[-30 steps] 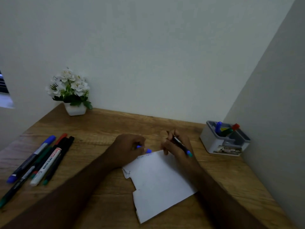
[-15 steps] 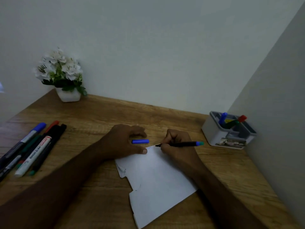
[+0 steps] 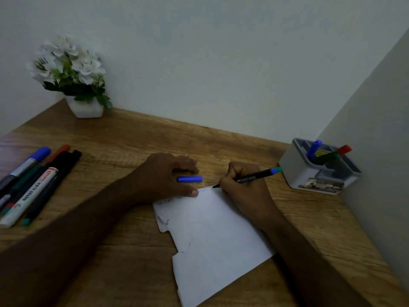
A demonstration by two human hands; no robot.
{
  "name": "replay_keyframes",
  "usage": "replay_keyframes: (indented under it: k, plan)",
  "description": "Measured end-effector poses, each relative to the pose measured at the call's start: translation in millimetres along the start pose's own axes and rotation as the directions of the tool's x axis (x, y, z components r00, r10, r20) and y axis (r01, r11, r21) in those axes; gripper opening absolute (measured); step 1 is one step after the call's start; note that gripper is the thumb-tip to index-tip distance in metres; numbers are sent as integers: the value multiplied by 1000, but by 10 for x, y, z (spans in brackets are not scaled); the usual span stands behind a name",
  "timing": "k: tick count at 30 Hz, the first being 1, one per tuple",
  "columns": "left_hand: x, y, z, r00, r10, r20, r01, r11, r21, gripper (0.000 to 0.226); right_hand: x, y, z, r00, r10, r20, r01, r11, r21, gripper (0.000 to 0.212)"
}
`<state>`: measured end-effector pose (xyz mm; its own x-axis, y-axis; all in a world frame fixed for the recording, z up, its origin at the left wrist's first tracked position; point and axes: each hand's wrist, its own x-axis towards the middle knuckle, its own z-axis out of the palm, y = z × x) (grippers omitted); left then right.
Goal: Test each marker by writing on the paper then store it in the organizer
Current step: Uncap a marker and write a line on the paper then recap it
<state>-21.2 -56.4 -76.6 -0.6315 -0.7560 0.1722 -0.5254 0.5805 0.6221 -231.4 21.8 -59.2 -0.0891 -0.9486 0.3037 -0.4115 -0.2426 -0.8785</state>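
A white sheet of paper (image 3: pixel 212 235) with a torn left edge lies on the wooden desk, with faint blue marks along its top edge. My right hand (image 3: pixel 243 193) grips a black marker (image 3: pixel 254 175) with a blue-green end, its tip touching the paper's top edge. My left hand (image 3: pixel 161 176) holds the blue cap (image 3: pixel 189 179) between its fingers, and its thumb presses the paper's upper left part. The grey-white organizer (image 3: pixel 296 173) stands at the right, holding a blue, a green and a red marker.
Several capped markers (image 3: pixel 33 185) lie side by side on the desk's left part. A white pot of white flowers (image 3: pixel 85 108) stands in the back left corner. A wall runs close along the right, just behind the organizer.
The marker in my right hand has swung from steep to nearly flat, its tip now on the paper's top edge. The blue cap shows more fully in my left hand.
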Motion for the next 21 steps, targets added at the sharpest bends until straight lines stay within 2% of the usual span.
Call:
replay_keyframes:
  k: [5,10,14,18,21]
  plan:
    - [7,-4,-5,1000,-8,11,8,1000,16,87,3,10,6,1000,-23,17,23,1000,-13,41]
    - [-3,18,-18,1000,-12,24,11,1000,16,87,0,7,19,999,-35,23,35,999,-19,39]
    - [-6,23,-18,999,-22,28,21,1000,13,89,-2,1,17,999,-43,33,44,998,-32,47]
    - [-7,34,-20,1000,-19,19,19,1000,5,89,-2,-21,41,998,-48,36,50,998,-47,36]
    - [-13,38,-26,999,-31,29,31,1000,3,90,-3,-17,42,998,-40,40,41,998,-43,35]
